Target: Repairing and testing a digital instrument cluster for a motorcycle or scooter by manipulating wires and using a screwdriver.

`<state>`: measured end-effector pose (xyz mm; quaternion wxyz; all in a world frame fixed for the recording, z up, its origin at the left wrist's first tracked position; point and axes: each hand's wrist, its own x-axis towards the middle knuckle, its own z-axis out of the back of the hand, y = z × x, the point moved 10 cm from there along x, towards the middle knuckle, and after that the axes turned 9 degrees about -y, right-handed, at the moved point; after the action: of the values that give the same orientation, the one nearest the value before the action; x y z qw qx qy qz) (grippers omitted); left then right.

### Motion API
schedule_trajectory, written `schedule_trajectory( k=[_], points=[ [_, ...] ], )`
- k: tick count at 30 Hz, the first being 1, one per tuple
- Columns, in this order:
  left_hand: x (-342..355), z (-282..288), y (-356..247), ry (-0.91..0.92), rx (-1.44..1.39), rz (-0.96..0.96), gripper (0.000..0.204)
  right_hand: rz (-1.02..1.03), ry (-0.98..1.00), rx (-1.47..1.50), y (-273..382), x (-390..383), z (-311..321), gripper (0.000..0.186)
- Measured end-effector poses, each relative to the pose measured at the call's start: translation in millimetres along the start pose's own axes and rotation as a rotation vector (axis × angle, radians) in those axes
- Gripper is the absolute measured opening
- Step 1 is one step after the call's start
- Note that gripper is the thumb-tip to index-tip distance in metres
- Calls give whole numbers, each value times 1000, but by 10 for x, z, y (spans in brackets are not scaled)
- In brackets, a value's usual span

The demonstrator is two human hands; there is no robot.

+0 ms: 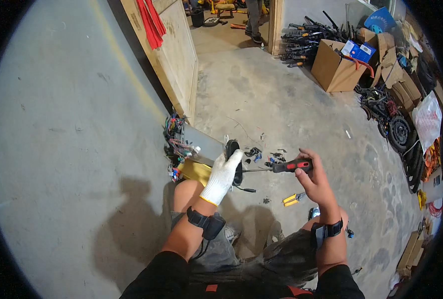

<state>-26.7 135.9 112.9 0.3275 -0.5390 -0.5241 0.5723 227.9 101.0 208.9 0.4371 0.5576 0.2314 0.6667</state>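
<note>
Fingers of the white-gloved left hand (pixel 221 174) wrap a black oblong part (pixel 232 147) above the floor (pixel 231 94); the bare right hand (pixel 315 182) has thumb and fingers closed on a red-and-black screwdriver (pixel 290 166), its shaft toward that part. Yellow-handled pliers (pixel 292 200) lie below, small loose pieces (pixel 276 159) past them; farther off, a cardboard box (pixel 331 67) stands beside heaped black parts (pixel 306 44).
</note>
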Motion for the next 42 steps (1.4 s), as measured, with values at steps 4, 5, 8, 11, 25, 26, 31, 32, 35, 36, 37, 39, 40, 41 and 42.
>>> schedule_trajectory(
  k=[4, 5, 8, 11, 25, 26, 31, 32, 35, 36, 37, 39, 40, 41, 42],
  points=[
    [10, 21, -17, -10, 84, -71, 32, -510, 89, 9, -432, -119, 63, 36],
    [2, -2, -30, 2, 81, -40, 32, -583, 175, -123, -561, -152, 83, 36],
    [73, 100, 93, 2, 26, 2, 28, -421, 216, -176, -442, -106, -18, 36],
    [128, 140, 181, -33, -81, 38, 25, -39, 51, 44, -47, -71, -1, 38],
    [55, 15, 279, 4, -140, 198, 30, -538, 61, 24, -315, -85, 100, 39],
    [61, 15, 279, -1, -129, 190, 32, -543, 54, 20, -330, -94, 128, 39],
    [66, 26, 258, -21, -68, 166, 31, -54, 27, -80, 176, 28, 22, 37],
    [71, 35, 246, -37, -53, 146, 30, -47, -16, -45, 194, 26, 49, 36],
    [94, 1, 185, -14, 65, 36, 31, -395, 89, -276, -284, -76, 125, 41],
    [93, 32, 161, -22, 72, 33, 31, -394, 90, -266, -229, -31, 91, 41],
    [83, 36, 171, -26, 99, 27, 32, -490, 151, -289, -218, -42, 44, 44],
    [58, 7, 155, -25, 125, 21, 33, -586, 208, -316, -291, -119, 15, 46],
    [35, -24, 120, -28, 114, 17, 33, -304, 145, -211, -98, -27, -2, 46],
    [23, -49, 95, -32, 102, 12, 34, -20, 83, -106, 156, 4, 27, 46],
    [47, -33, 119, -32, 103, 9, 34, -19, 81, -105, 160, -1, -6, 46]
  ],
)
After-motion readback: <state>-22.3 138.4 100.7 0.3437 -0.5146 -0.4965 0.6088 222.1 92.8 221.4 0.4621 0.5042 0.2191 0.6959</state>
